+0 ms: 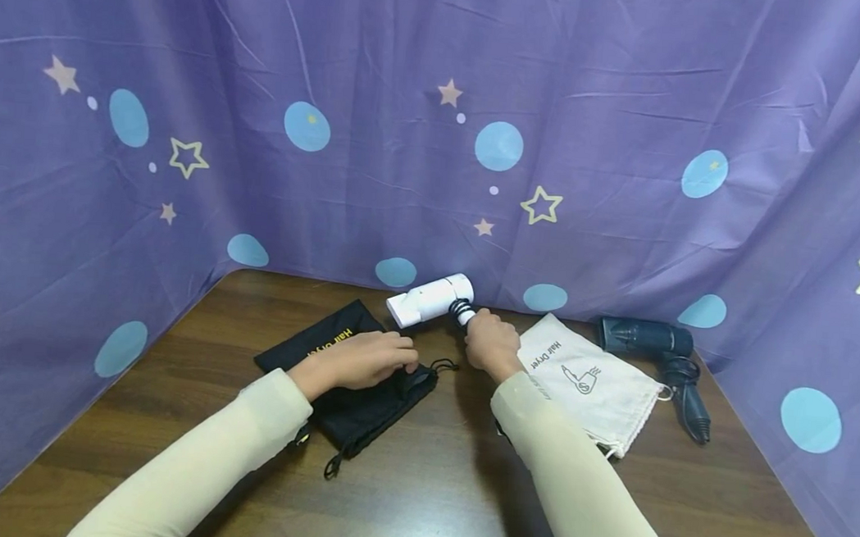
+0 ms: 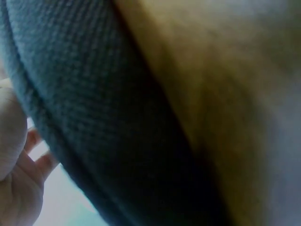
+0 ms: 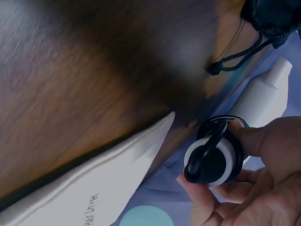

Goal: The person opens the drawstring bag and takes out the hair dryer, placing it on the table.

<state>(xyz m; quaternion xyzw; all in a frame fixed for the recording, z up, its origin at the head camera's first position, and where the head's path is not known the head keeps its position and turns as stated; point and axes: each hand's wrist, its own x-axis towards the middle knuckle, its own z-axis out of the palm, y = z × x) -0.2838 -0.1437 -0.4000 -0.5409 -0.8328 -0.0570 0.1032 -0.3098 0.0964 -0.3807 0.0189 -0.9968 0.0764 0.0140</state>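
My right hand (image 1: pixel 492 342) grips the handle of a white hair dryer (image 1: pixel 431 299). Black cord is wound around that handle, and in the right wrist view the black-and-white handle end (image 3: pixel 209 162) sits between thumb and fingers. My left hand (image 1: pixel 365 359) is over a black drawstring pouch (image 1: pixel 369 417) with yellow "Hair Dryer" lettering, its fingers loosely bent near the pouch's cord end. In the left wrist view, dark woven fabric (image 2: pixel 89 94) fills much of the picture and partly hides the hand (image 2: pixel 21 188), whose fingers show apart.
To the right, a white drawstring pouch (image 1: pixel 585 385) printed with a hair dryer lies flat under the right forearm's far side. Beyond it rests a dark hair dryer (image 1: pixel 643 337) with its cord wrapped. Purple curtain (image 1: pixel 381 93) borders the wooden table (image 1: pixel 416 498) at the back and sides.
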